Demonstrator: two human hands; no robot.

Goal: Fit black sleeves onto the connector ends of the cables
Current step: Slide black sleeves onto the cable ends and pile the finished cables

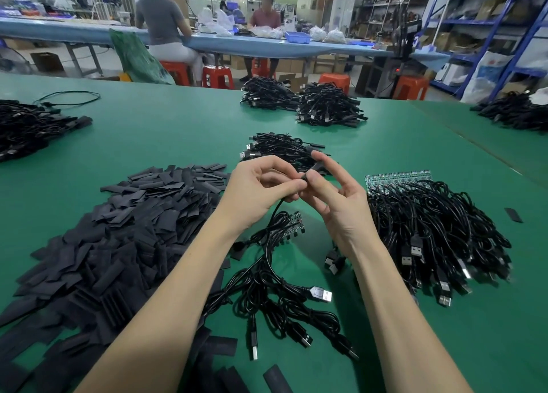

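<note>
My left hand (261,189) and my right hand (332,197) meet above the green table (178,137). My left fingers pinch a black cable (274,214) that hangs down to a loose bundle of USB cables (275,297). Between thumb and fingers of my right hand sits a black sleeve (314,168), at the cable's end. That end is hidden by my fingers. A big heap of flat black sleeves (118,238) lies to my left. On my right lies a pile of cables with small green circuit boards (430,229).
More cable bundles lie ahead (284,149), far ahead (302,102), at the left edge (29,128) and far right (516,114). Loose sleeves (278,378) lie near the front edge. People sit at a blue bench (267,47) behind; shelving (489,22) stands on the right.
</note>
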